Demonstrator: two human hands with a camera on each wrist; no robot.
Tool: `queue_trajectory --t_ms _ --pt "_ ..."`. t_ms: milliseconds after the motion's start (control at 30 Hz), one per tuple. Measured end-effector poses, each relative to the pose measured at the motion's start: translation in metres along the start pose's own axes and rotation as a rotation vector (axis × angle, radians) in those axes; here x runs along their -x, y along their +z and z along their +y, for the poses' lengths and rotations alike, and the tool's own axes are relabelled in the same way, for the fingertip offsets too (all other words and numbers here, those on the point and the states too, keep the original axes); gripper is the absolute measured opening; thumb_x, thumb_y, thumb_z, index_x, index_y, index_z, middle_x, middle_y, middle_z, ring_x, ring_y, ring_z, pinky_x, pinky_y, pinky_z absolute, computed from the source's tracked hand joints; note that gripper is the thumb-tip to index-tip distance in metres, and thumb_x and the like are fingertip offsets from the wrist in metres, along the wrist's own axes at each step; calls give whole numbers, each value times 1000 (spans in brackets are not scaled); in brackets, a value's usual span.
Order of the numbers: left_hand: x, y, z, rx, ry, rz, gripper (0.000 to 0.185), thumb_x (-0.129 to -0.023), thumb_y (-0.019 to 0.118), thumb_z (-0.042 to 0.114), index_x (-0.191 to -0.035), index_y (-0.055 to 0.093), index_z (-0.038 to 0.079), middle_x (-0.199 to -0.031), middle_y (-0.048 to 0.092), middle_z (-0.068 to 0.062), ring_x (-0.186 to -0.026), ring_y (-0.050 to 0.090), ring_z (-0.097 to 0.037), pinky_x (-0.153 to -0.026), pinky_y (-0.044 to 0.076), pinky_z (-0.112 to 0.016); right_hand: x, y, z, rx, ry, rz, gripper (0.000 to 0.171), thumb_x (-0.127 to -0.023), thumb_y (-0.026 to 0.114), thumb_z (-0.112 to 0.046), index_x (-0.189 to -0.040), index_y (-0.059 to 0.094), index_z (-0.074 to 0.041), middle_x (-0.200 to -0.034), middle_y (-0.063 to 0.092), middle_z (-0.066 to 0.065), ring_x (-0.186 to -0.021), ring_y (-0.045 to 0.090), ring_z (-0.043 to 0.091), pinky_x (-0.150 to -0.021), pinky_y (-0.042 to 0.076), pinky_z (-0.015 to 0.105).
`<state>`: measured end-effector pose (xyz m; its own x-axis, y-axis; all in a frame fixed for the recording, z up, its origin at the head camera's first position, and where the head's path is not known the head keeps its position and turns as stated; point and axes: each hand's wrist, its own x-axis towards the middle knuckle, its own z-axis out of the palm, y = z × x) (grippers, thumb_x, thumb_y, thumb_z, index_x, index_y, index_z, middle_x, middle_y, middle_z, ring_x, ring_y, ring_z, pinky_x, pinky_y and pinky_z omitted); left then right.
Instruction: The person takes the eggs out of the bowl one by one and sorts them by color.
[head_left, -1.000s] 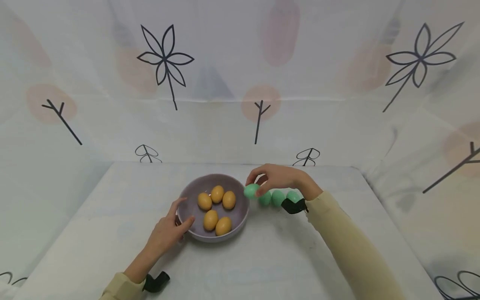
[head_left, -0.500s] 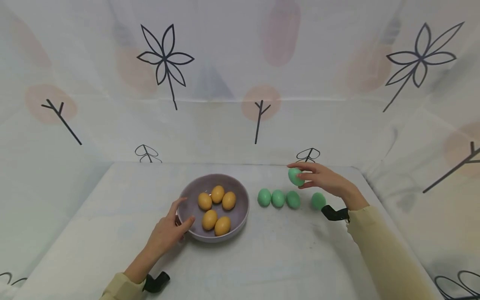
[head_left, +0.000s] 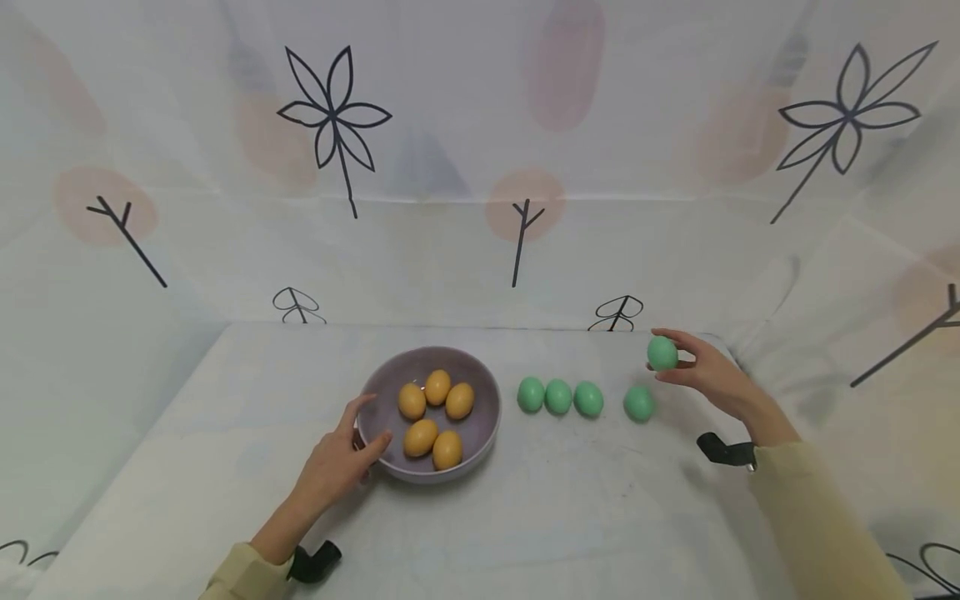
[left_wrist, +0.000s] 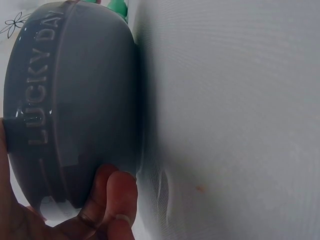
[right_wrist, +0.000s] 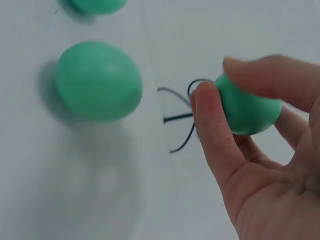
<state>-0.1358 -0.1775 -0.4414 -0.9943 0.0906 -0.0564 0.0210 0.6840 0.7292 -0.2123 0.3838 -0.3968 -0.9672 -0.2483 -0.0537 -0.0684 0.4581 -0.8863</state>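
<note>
A purple-grey bowl [head_left: 489,433] stands on the table with several orange-yellow eggs [head_left: 422,437] inside. My left hand [head_left: 333,462] grips its left side, thumb over the rim and curled fingers against the outer wall. In the left wrist view that wall shows the raised words "LUCKY DAY". At the right, my right hand [head_left: 708,371] pinches a green egg [head_left: 662,353] between thumb and fingers, raised over the table. Three green eggs [head_left: 558,397] lie in a row right of the bowl. Another green egg [head_left: 639,403] lies apart, close below the right hand.
A white cloth [head_left: 555,508] covers the table. Behind it and at both sides hang pale fabric walls [head_left: 442,258] printed with leaves and twigs. Black bands are on both wrists.
My right hand has carried the green egg rightward from beside the bowl, past the row, to the far right. The left hand stays on the bowl; the orange-yellow eggs have shifted slightly.
</note>
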Motion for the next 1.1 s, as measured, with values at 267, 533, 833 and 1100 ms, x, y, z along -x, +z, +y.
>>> queue_trajectory --t_ms 267,533,833,1100 --pt "1 -2 2 5 9 0 67 -95 65 42 -151 32 24 -67 58 -1 -53 56 -16 -52 42 -32 15 -9 21 166 67 -7 74 -89 74 -15 -151 36 -2 -138 45 24 -117 55 34 -86 45 27" --pt "0 0 0 -10 1 3 68 -94 66 42 -151 32 25 -66 58 0 -52 56 -17 -52 42 -32 19 -4 37 144 68 -101 70 -84 77 -9 -144 45 4 -131 52 25 -108 59 27 -82 49 28" --pt "-1 -1 -1 -12 2 -1 67 -94 66 42 -150 33 26 -67 58 0 -52 56 -16 -52 42 -32 15 5 33 144 57 -141 69 -82 76 -8 -142 47 7 -129 56 23 -111 57 29 -84 48 26" --pt "0 -2 1 -15 3 0 67 -94 66 44 -150 33 26 -67 58 0 -53 56 -16 -52 41 -32 8 14 32 199 77 -148 71 -80 80 -14 -142 49 3 -130 56 20 -113 54 31 -85 48 30"
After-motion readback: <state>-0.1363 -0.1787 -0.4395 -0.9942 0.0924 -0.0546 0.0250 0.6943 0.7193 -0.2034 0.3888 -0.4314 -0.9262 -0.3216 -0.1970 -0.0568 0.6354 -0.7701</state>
